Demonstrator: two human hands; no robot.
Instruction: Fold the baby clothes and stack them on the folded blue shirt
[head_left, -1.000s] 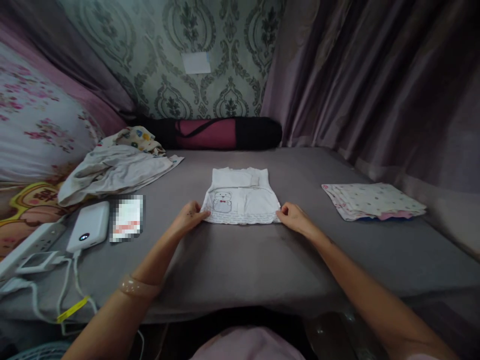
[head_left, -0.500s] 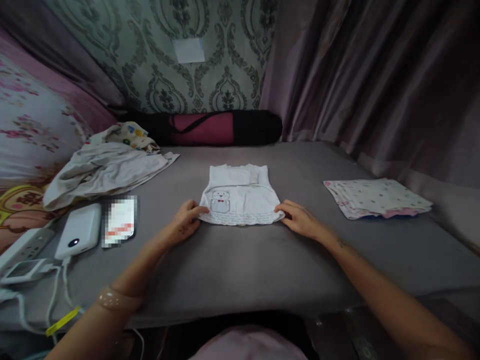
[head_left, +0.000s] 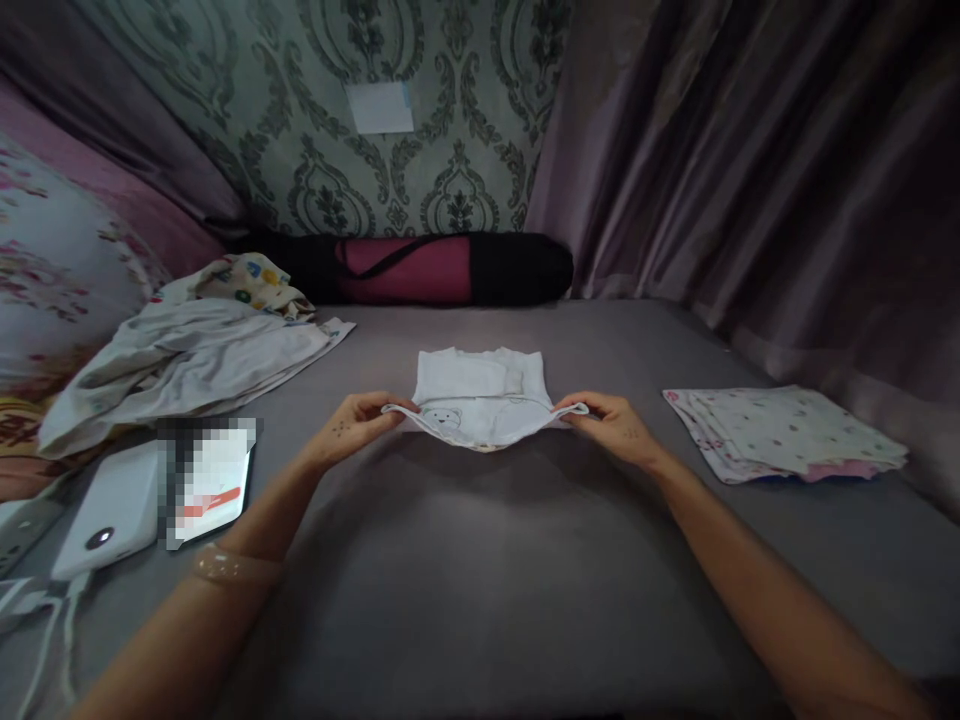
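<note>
A small white shirt [head_left: 480,376] with a bear print lies in the middle of the grey bed sheet, its sleeves folded in across the upper part. My left hand [head_left: 360,425] pinches the left corner of its hem. The right corner of the hem is pinched in my right hand [head_left: 611,425]. Between the two hands the hem is lifted off the sheet and sags in a curve, covering the lower part of the bear print.
Folded patterned cloths [head_left: 787,430] form a stack on the right. To the left lie a crumpled pale garment [head_left: 202,345], a white power bank [head_left: 112,510] with cables and a lit phone [head_left: 214,485]. A black and maroon roll bag [head_left: 412,270] rests against the wall.
Both hands have raised the shirt's hem from the sheet, so its edge now curls up and sags. The camera view has shifted slightly.
</note>
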